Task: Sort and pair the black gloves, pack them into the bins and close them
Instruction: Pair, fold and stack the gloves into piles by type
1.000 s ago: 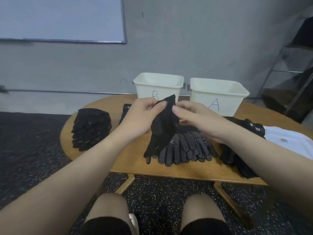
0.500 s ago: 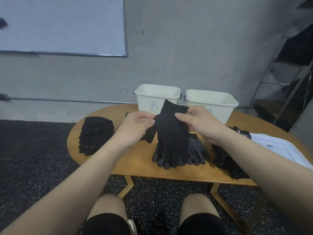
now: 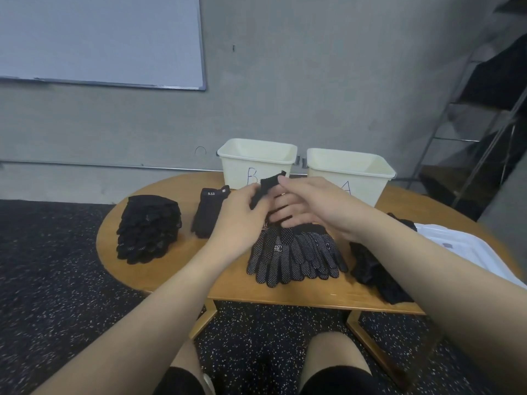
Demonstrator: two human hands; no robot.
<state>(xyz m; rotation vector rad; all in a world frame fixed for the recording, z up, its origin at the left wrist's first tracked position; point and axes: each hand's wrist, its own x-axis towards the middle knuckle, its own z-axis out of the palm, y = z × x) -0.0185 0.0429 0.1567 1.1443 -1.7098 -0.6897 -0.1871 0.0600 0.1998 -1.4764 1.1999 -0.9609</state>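
We see both hands meeting above the middle of the wooden counter (image 3: 176, 269), just in front of the bin marked B (image 3: 256, 166). The left hand (image 3: 242, 218) has its grip closed on a plain black glove (image 3: 269, 183), fingers curled round the bunched fabric. The right hand (image 3: 310, 206) pinches the same glove at its upper edge, thumb on top; how its lower fingers lie against the fabric is hard to make out, since the two hands overlap. Only a small part of the glove shows between them.

Beneath the hands, a spread of dotted gloves (image 3: 293, 258) lies flat on the counter, fingers pointing toward us. To the left sits a tall stack of dotted gloves (image 3: 148, 229), and beside it a single glove labelled 5.11 (image 3: 208, 212). More dark gloves (image 3: 373, 269) lie under the right forearm. The bin marked A (image 3: 350, 175) stands next to bin B, both open. A white lid (image 3: 467, 249) rests at the counter's right end.
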